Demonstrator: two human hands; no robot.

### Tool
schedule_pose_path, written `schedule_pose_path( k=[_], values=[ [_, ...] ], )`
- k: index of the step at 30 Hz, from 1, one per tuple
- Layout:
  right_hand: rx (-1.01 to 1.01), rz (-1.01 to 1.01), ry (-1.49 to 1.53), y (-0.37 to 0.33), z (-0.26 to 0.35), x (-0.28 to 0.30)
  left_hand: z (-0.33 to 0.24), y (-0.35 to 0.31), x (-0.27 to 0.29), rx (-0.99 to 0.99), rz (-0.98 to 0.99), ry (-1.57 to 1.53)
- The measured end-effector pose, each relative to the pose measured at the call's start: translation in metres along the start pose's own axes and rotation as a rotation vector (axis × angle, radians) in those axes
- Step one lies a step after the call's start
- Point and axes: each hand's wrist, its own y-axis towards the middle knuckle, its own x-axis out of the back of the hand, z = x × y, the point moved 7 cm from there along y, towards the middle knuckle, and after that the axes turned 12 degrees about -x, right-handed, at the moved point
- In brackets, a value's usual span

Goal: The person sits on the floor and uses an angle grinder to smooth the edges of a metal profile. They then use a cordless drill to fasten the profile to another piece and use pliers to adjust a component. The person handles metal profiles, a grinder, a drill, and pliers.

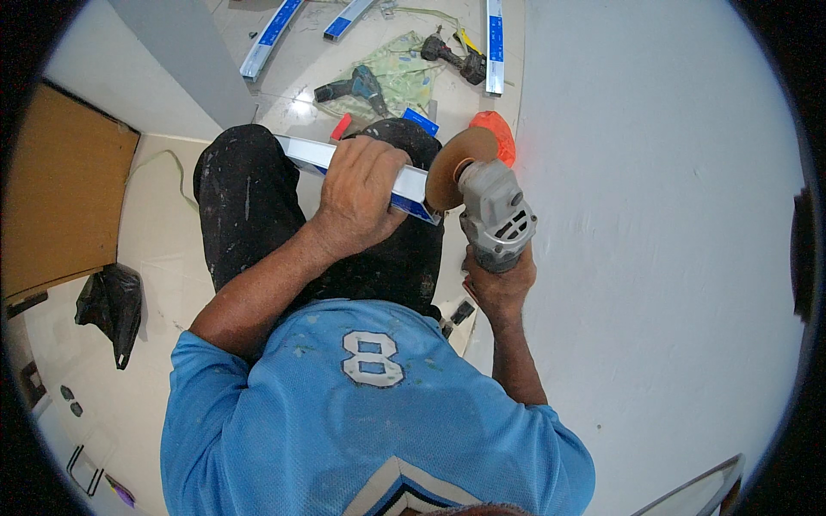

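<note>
My left hand (361,191) is closed around a white metal profile (308,153) with blue film on its side, which lies across my knees. In my right hand (506,279) is a grey angle grinder (497,211), gripped by its body. The grinder's brown disc (454,168) stands right at the profile's right end; whether it touches the metal or spins, I cannot tell. Part of the profile is hidden under my left fingers.
Ahead on the tiled floor, a teal drill (366,89) lies on a green patterned cloth (400,64), beside a dark drill (454,58). More blue-filmed profiles (274,39) lie beyond. An orange bag (497,133) sits by the white wall (654,215) at right. A black plastic bag (114,305) is at left.
</note>
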Motion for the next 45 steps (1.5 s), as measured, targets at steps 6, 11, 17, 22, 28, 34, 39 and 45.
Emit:
schedule_pose_path(
  k=[6,11,17,22,28,34,39,45],
  values=[
    [0.003,-0.019,-0.02,-0.002,0.001,0.003,-0.002,0.0,0.0,0.0,-0.007,-0.017],
    [0.005,-0.03,-0.03,-0.004,0.004,0.002,-0.003,0.003,0.001,-0.009,0.017,0.001],
    [-0.023,0.0,0.017,0.0,-0.002,0.003,-0.004,0.005,0.003,-0.013,-0.004,0.024],
    [-0.071,-0.028,-0.033,-0.003,-0.002,0.006,-0.005,0.005,0.003,-0.016,-0.015,0.012],
    [-0.053,-0.047,-0.081,-0.004,0.002,0.008,-0.006,0.005,0.004,-0.006,-0.011,0.005],
    [-0.225,-0.025,-0.057,-0.007,-0.003,0.011,-0.008,0.004,0.004,-0.02,-0.043,-0.003],
    [-0.087,-0.055,-0.005,-0.011,-0.014,0.01,-0.01,0.003,0.004,-0.038,-0.069,-0.019],
    [-0.042,-0.062,-0.027,-0.01,-0.012,0.009,-0.008,0.003,0.005,-0.033,-0.072,-0.022]
  ],
)
